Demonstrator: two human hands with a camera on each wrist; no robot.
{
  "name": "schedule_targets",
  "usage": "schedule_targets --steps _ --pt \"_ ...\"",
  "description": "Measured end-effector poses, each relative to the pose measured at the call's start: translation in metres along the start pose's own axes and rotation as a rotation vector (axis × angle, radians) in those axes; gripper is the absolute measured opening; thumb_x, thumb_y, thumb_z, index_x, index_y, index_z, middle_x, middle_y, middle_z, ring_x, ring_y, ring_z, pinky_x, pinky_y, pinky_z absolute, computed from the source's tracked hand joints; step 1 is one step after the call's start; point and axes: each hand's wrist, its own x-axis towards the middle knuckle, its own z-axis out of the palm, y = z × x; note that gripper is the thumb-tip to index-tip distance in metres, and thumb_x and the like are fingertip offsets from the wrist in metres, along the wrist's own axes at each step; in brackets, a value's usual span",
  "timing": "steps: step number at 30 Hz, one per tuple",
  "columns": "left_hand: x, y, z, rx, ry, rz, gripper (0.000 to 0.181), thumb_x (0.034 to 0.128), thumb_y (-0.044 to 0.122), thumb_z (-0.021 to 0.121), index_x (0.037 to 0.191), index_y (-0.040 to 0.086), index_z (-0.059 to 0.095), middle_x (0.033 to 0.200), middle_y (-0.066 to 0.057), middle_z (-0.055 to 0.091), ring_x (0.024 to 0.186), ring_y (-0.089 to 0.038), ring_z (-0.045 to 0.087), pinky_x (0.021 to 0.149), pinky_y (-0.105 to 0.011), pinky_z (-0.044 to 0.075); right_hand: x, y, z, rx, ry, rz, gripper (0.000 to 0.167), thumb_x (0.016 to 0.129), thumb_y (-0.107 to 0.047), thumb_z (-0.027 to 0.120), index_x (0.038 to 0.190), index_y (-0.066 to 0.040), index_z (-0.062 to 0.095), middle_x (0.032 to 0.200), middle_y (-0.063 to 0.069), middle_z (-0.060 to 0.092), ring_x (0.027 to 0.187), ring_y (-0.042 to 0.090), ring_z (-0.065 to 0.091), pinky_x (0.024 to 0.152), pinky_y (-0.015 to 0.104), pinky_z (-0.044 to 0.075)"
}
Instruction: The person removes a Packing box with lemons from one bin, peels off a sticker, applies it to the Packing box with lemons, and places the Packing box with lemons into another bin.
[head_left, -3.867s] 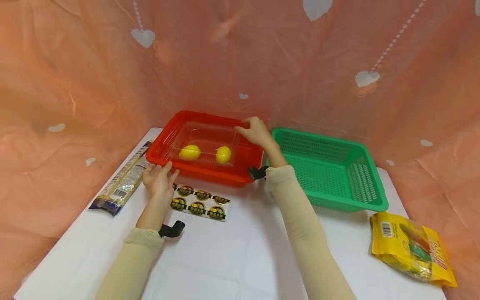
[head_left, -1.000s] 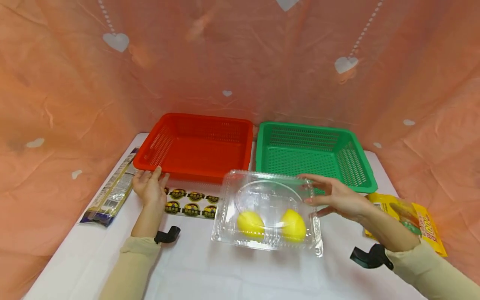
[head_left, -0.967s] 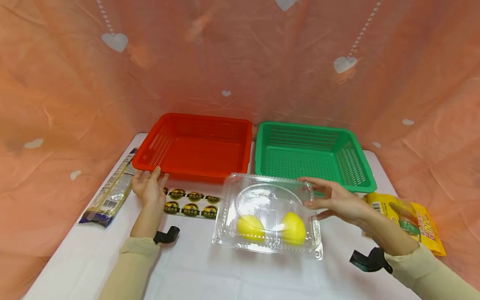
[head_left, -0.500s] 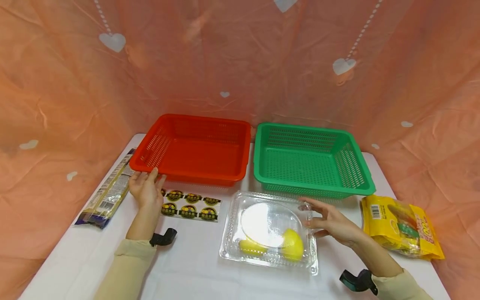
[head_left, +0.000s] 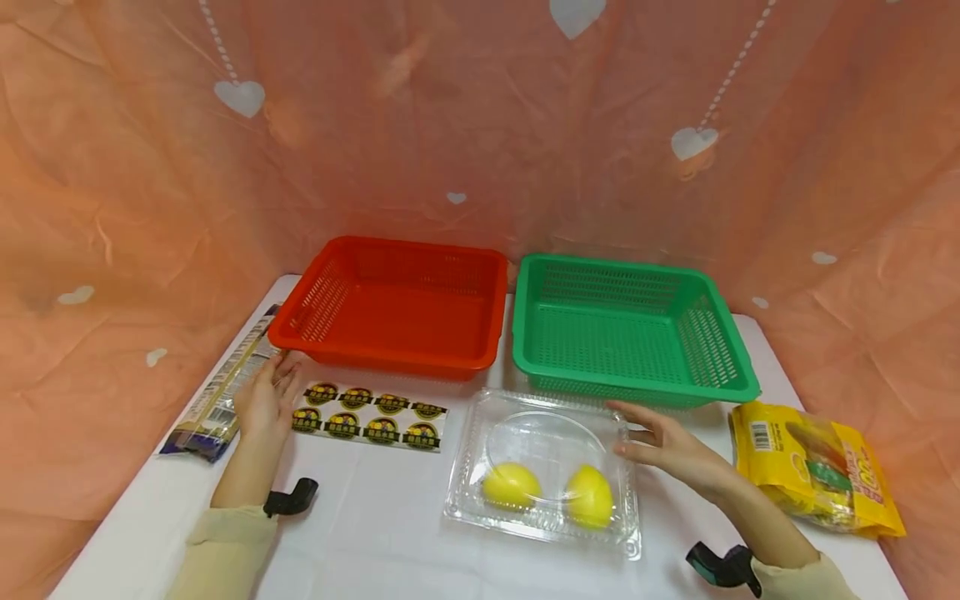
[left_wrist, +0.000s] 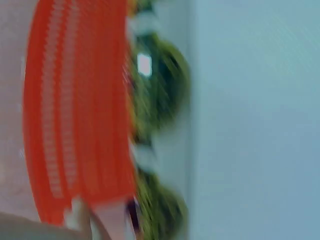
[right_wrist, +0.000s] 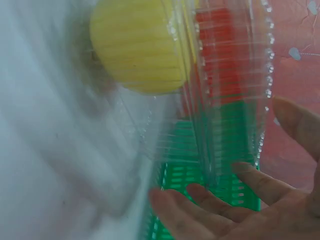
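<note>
A clear plastic box [head_left: 542, 433] with two yellow fruits [head_left: 512, 486] inside lies on the white table in front of the green basket. My right hand [head_left: 678, 450] is at its right side, fingers spread and fingertips at the rim; the right wrist view shows the fingers [right_wrist: 215, 205] loosely extended beside the plastic. My left hand [head_left: 262, 408], fingers loose and holding nothing, is just below the front left corner of the red basket [head_left: 390, 360], left of a sheet of round stickers [head_left: 367, 414]. The left wrist view is blurred.
The green basket [head_left: 637, 386] stands right of the red one, at the table's back. A long packet [head_left: 225, 392] lies along the left edge, partly behind my left hand. A yellow bag [head_left: 817, 467] lies at the right. A pink curtain [head_left: 480, 117] hangs behind.
The box of fruits has come out of the red basket, forward and right, down to the table. My right hand's grip on it has loosened. My left hand has drawn back from the red basket's rim.
</note>
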Motion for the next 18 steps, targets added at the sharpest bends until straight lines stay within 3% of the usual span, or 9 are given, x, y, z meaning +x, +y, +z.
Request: schedule_targets --steps 2,4,6,8,10,13,16,18 --pt "0.003 0.004 -0.014 0.282 -0.088 0.060 0.018 0.1008 -0.002 0.051 0.100 -0.003 0.069 0.079 -0.003 0.067 0.075 -0.008 0.068 0.081 -0.022 0.056 -0.002 -0.001 0.000 -0.032 0.017 -0.016 0.066 0.099 -0.018 0.063 0.151 0.006 0.031 0.154 0.032 0.028 0.135 0.056 0.032 0.101 0.055 0.046" --pt "0.006 0.007 -0.026 0.706 -0.188 0.198 0.018 0.0987 -0.005 0.053 0.106 -0.010 0.068 0.082 -0.006 0.068 0.072 -0.001 0.065 0.072 -0.016 0.055 -0.004 -0.001 0.001 -0.039 0.028 -0.028 0.064 0.099 -0.018 0.062 0.150 0.008 0.032 0.153 0.032 0.030 0.136 0.055 0.032 0.102 0.054 0.045" --pt "0.010 0.009 -0.034 1.079 -0.260 0.347 0.023 0.0951 -0.006 0.056 0.114 -0.018 0.062 0.086 -0.013 0.068 0.071 -0.002 0.062 0.064 -0.014 0.053 -0.005 -0.001 0.001 -0.043 0.038 -0.038 0.062 0.100 -0.017 0.061 0.149 0.009 0.033 0.152 0.032 0.032 0.136 0.054 0.032 0.102 0.051 0.046" --pt "0.014 0.009 -0.038 1.316 -0.332 0.425 0.030 0.0921 -0.003 0.060 0.116 -0.022 0.058 0.091 -0.025 0.067 0.074 -0.013 0.064 0.061 -0.018 0.050 -0.007 -0.001 -0.001 -0.046 0.054 -0.041 0.061 0.100 -0.017 0.060 0.149 0.009 0.033 0.152 0.032 0.033 0.137 0.053 0.033 0.102 0.049 0.046" --pt "0.018 0.008 -0.038 1.437 -0.394 0.449 0.033 0.0887 -0.002 0.062 0.114 -0.022 0.057 0.097 -0.032 0.064 0.079 -0.028 0.065 0.061 -0.023 0.049 -0.009 -0.002 -0.003 -0.050 0.072 -0.041 0.060 0.101 -0.016 0.060 0.148 0.009 0.034 0.151 0.031 0.034 0.136 0.053 0.034 0.102 0.049 0.046" --pt "0.023 0.006 -0.035 1.491 -0.441 0.427 0.034 0.0854 0.000 0.065 0.110 -0.022 0.056 0.098 -0.034 0.064 0.087 -0.043 0.064 0.063 -0.030 0.050 -0.012 -0.003 -0.006 -0.052 0.091 -0.035 0.059 0.101 -0.017 0.059 0.148 0.008 0.035 0.151 0.031 0.035 0.135 0.053 0.035 0.102 0.053 0.046" --pt "0.025 0.004 -0.033 1.493 -0.446 0.375 0.034 0.0859 0.001 0.066 0.109 -0.021 0.054 0.095 -0.035 0.064 0.084 -0.041 0.065 0.062 -0.031 0.050 -0.015 -0.002 -0.009 -0.055 0.102 -0.029 0.058 0.102 -0.018 0.059 0.148 0.006 0.036 0.151 0.030 0.036 0.136 0.053 0.034 0.102 0.056 0.045" --pt "0.024 0.005 -0.032 1.476 -0.438 0.332 0.038 0.0878 0.003 0.067 0.112 -0.022 0.052 0.098 -0.036 0.065 0.081 -0.033 0.066 0.061 -0.027 0.049 -0.017 -0.001 -0.010 -0.063 0.116 -0.034 0.056 0.102 -0.018 0.059 0.148 0.006 0.038 0.150 0.029 0.038 0.136 0.052 0.034 0.101 0.053 0.046"
